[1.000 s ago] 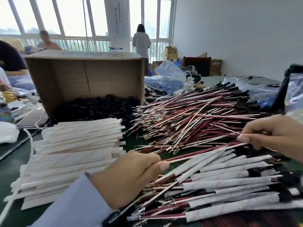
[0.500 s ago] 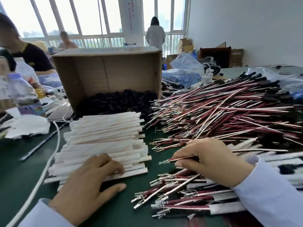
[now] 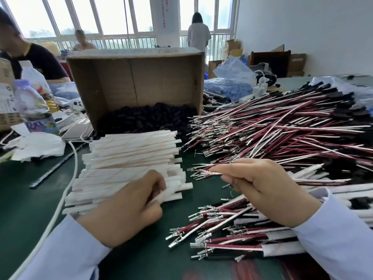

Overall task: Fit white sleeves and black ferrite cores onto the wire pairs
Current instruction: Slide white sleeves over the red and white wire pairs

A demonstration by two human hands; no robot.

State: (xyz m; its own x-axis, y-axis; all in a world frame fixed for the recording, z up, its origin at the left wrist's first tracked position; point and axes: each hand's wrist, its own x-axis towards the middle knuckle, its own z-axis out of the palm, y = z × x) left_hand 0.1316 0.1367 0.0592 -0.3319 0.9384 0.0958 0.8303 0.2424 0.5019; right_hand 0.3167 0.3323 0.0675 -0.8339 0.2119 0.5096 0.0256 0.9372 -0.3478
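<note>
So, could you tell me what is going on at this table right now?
A person is sleeving wire pairs. The left hand pinches one white sleeve at the near edge of the sleeve stack, while the right hand holds a red-and-white wire pair near its terminal end, not yet inserted. Black ferrite cores sit in the cardboard box behind; bare wire pairs are heaped on the right, and sleeved pairs lie nearest the person.

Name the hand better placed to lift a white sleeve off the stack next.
Left. The left hand rests on the stack of white sleeves, pinching one sleeve; the right hand holds a wire pair beside the stack, its grip occupied.
</note>
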